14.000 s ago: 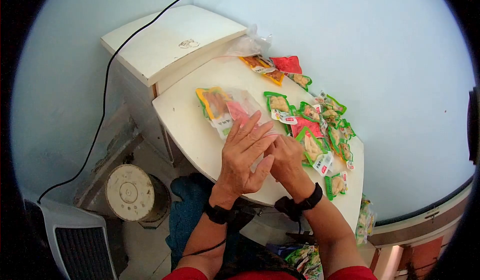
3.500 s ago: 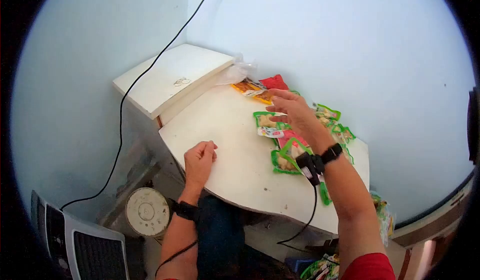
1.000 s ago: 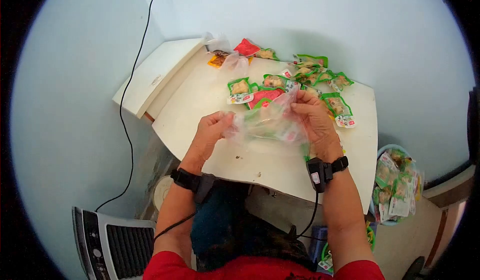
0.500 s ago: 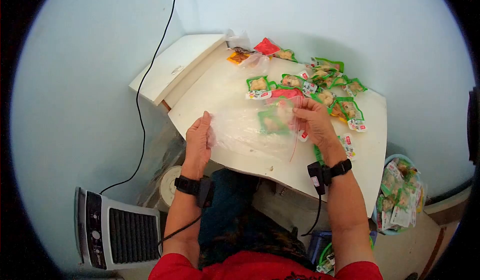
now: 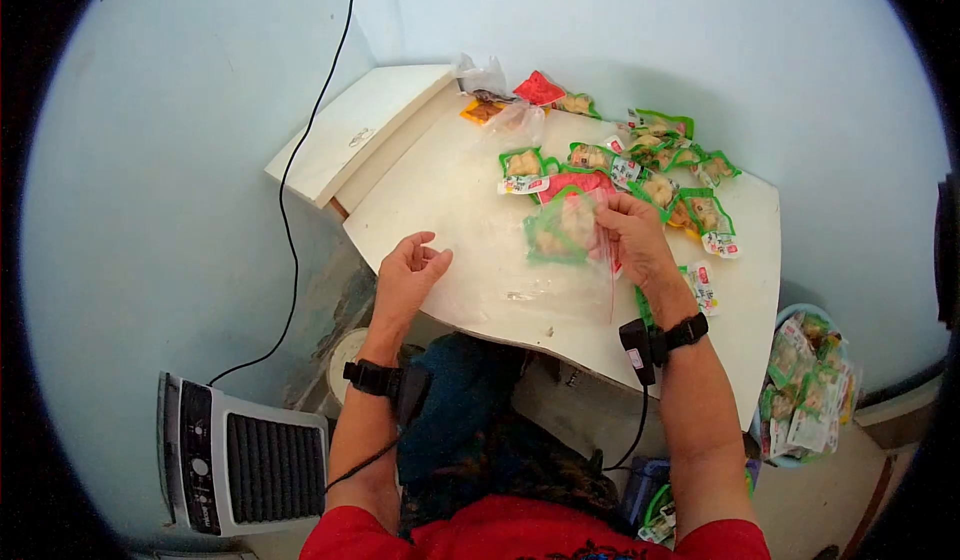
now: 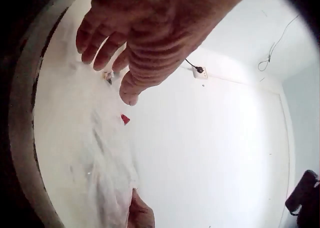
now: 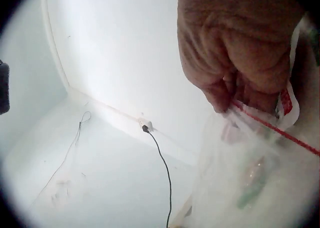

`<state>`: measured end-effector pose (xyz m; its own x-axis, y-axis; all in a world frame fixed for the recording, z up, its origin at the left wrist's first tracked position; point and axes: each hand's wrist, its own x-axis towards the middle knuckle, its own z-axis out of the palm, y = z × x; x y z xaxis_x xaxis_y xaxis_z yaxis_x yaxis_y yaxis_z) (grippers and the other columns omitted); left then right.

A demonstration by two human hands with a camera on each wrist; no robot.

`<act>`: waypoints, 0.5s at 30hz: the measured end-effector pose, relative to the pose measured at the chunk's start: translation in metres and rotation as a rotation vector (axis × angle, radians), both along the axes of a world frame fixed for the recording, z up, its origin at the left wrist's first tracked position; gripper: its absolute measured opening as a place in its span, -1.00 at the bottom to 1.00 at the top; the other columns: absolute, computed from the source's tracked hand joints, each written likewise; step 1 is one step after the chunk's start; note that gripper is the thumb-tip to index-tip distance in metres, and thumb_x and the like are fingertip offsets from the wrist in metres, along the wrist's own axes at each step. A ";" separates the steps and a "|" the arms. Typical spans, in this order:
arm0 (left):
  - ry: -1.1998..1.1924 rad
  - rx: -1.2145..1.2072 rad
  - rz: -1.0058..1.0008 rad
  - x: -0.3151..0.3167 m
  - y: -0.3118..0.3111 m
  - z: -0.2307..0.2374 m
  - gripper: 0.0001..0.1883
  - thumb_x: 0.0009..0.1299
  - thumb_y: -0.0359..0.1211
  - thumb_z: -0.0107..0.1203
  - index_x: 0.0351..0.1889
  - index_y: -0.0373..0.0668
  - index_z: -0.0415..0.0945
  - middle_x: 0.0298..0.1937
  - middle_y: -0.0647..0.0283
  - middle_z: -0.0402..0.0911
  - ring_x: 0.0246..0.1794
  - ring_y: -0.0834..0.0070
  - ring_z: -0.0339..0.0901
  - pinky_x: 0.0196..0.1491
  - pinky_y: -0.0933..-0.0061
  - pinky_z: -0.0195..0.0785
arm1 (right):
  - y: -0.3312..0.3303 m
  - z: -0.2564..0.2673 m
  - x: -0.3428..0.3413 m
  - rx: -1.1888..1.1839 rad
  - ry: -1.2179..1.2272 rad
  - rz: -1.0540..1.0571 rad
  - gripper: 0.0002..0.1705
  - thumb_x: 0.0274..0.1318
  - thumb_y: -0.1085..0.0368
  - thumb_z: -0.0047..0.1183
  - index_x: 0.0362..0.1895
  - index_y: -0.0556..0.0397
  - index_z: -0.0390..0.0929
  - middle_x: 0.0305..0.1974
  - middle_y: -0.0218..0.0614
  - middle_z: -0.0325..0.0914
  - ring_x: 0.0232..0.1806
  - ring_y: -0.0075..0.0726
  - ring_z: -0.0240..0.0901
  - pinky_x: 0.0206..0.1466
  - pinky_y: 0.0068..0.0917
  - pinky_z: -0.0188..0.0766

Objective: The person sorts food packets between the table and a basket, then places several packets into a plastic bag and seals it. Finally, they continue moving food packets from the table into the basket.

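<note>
My right hand (image 5: 640,245) pinches the edge of a clear plastic zip bag (image 5: 500,285) that spreads over the white table (image 5: 390,205). A red strip (image 7: 280,131) runs along the bag's mouth beside those fingers in the right wrist view. My left hand (image 5: 405,275) is at the bag's other end, fingers loosely bent and holding nothing; the left wrist view shows its fingers hanging above the film. A green-edged food packet (image 5: 550,235) shows through the bag. Close behind it lie a red packet (image 5: 575,184) and another green-edged packet (image 5: 522,164).
More food packets (image 5: 708,215) cover the table's right side, and others (image 5: 540,90) lie at the back by the wall. A raised white box (image 5: 365,125) stands at back left. On the floor are an air cooler (image 5: 265,470) and a tub (image 5: 778,457) of packets.
My left hand has let go of the bag's left end, and its fingers have loosened. The right hand keeps its pinch. Earlier, both hands stretched the bag between them.
</note>
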<state>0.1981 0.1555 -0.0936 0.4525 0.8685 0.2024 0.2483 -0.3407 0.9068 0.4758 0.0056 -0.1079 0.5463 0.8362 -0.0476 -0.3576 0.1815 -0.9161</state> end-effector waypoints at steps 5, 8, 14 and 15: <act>0.118 0.107 -0.071 0.008 0.014 -0.008 -0.63 0.25 -0.26 0.33 -0.05 -0.28 0.63 -0.31 0.25 0.67 -0.29 0.55 0.58 -0.13 0.49 0.46 | 0.000 0.001 -0.007 0.020 -0.032 0.031 -0.91 0.22 0.35 0.10 -0.28 0.13 0.54 -0.49 -0.39 0.55 -0.61 -0.50 0.51 -0.59 -0.50 0.49; 0.140 0.095 -0.061 0.013 0.014 -0.011 -0.65 0.26 -0.26 0.31 -0.09 -0.30 0.65 -0.29 0.24 0.70 -0.28 0.54 0.60 -0.16 0.50 0.46 | 0.001 -0.001 -0.006 0.025 -0.044 0.028 -0.91 0.22 0.36 0.11 -0.28 0.12 0.54 -0.50 -0.40 0.55 -0.62 -0.52 0.50 -0.60 -0.50 0.49; 0.199 0.061 0.002 0.016 0.025 -0.017 -0.73 0.33 -0.26 0.23 -0.18 -0.30 0.68 -0.36 0.32 0.68 -0.34 0.63 0.55 -0.23 0.54 0.40 | 0.004 -0.004 -0.007 0.019 -0.055 0.041 -0.91 0.17 0.37 0.15 -0.30 0.12 0.55 -0.51 -0.41 0.55 -0.64 -0.53 0.49 -0.62 -0.51 0.49; 0.119 0.022 0.021 0.013 0.040 -0.030 -0.74 0.33 -0.26 0.22 -0.20 -0.28 0.68 -0.37 0.34 0.67 -0.36 0.64 0.54 -0.25 0.55 0.39 | 0.004 -0.006 -0.006 0.018 -0.062 0.045 -0.91 0.16 0.37 0.15 -0.31 0.12 0.55 -0.51 -0.41 0.54 -0.64 -0.53 0.49 -0.62 -0.51 0.49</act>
